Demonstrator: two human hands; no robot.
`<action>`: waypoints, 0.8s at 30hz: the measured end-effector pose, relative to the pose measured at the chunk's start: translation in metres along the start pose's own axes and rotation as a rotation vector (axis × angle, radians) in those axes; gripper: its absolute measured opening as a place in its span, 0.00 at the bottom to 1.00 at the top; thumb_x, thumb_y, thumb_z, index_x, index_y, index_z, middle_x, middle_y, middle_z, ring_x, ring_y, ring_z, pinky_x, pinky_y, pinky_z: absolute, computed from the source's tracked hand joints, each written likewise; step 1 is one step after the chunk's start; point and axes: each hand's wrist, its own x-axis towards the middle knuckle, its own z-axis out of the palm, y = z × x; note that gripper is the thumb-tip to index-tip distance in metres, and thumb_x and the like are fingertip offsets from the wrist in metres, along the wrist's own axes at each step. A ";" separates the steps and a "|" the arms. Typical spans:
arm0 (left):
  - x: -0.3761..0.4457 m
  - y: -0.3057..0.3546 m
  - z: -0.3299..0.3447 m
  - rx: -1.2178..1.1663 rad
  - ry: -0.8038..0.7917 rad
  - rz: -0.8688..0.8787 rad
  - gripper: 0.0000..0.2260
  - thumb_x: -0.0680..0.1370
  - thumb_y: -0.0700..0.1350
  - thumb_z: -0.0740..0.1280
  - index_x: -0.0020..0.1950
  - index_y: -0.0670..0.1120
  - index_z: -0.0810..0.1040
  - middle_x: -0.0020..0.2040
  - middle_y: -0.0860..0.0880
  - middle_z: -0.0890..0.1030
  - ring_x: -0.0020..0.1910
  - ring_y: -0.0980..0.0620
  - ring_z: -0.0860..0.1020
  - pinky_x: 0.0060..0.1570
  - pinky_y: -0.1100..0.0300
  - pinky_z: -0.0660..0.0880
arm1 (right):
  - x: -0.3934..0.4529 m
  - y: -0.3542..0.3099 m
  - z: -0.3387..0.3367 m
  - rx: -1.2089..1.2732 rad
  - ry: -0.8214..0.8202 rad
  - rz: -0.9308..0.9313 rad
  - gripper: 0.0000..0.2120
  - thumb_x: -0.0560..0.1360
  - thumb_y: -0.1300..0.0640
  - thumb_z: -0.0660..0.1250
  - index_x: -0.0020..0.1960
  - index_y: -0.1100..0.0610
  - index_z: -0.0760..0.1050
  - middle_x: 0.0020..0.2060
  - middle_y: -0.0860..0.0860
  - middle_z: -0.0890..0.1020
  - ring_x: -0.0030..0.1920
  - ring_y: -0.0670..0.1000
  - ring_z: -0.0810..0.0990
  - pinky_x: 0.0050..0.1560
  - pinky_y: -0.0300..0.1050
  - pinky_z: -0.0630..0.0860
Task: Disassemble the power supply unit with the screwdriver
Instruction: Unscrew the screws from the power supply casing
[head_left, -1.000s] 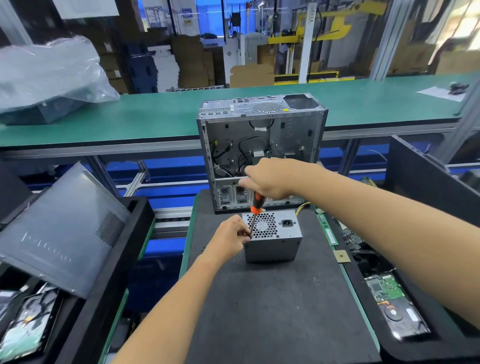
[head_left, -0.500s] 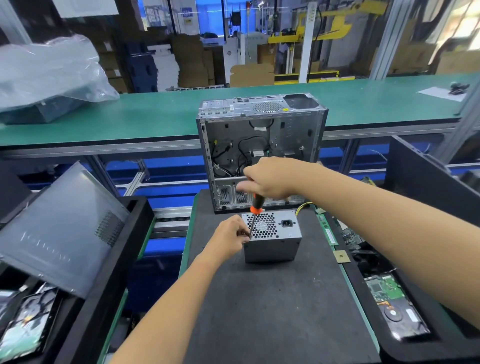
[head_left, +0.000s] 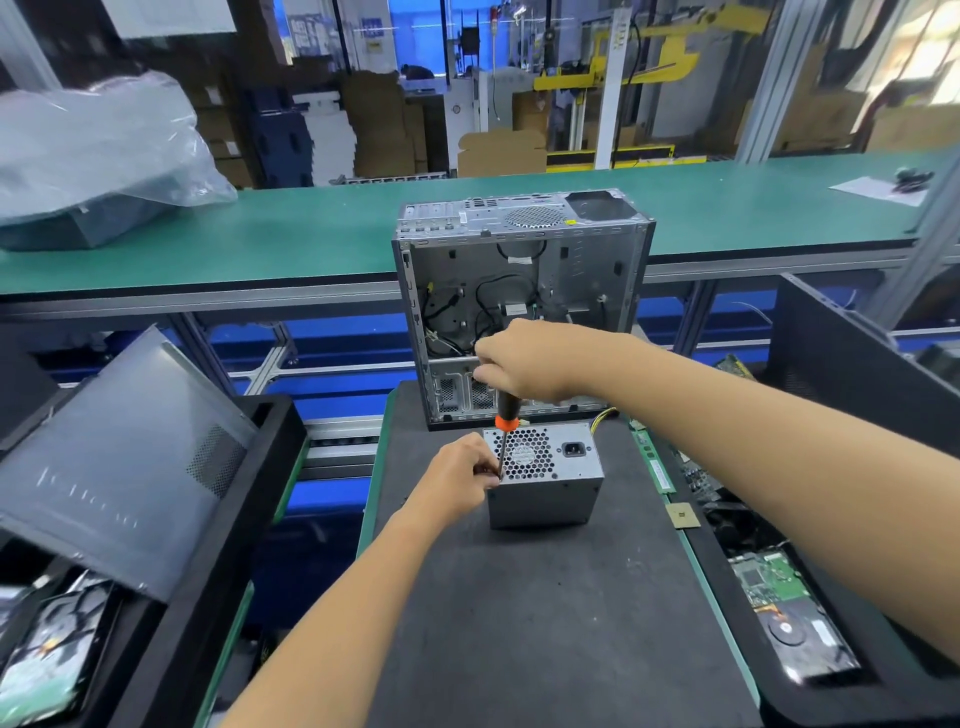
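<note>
A boxy grey metal power supply unit (head_left: 545, 486), its top face a honeycomb fan grille, stands on a dark matte tabletop (head_left: 545, 623). The right hand (head_left: 524, 364) grips an orange-collared screwdriver (head_left: 503, 441) upright at the unit's near left corner, where the left hand (head_left: 457, 480) curls against the casing. Behind stands an open steel computer case (head_left: 519, 291).

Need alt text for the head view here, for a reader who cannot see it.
A person's right hand drives a screwdriver into the near left corner of a grey power supply unit on a black mat; the left hand steadies it. An open computer case stands behind.
</note>
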 end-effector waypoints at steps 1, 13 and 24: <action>-0.001 0.001 0.000 0.000 0.004 0.004 0.05 0.72 0.35 0.72 0.40 0.44 0.80 0.41 0.54 0.74 0.40 0.56 0.74 0.45 0.68 0.69 | -0.001 0.000 -0.003 0.088 -0.036 -0.038 0.06 0.81 0.54 0.58 0.50 0.56 0.70 0.38 0.51 0.77 0.38 0.51 0.74 0.32 0.42 0.63; -0.001 0.001 -0.001 0.026 0.016 0.042 0.05 0.72 0.35 0.72 0.39 0.43 0.80 0.41 0.53 0.75 0.41 0.54 0.75 0.46 0.62 0.72 | -0.003 0.002 -0.004 0.150 -0.048 -0.093 0.09 0.76 0.54 0.67 0.52 0.54 0.69 0.40 0.48 0.76 0.36 0.46 0.71 0.34 0.43 0.65; -0.002 0.000 0.000 0.002 0.016 0.030 0.03 0.72 0.34 0.71 0.41 0.42 0.82 0.43 0.54 0.75 0.42 0.55 0.75 0.47 0.68 0.70 | 0.002 -0.002 -0.002 0.074 -0.027 -0.012 0.12 0.81 0.49 0.58 0.46 0.57 0.71 0.36 0.51 0.76 0.33 0.51 0.75 0.30 0.43 0.62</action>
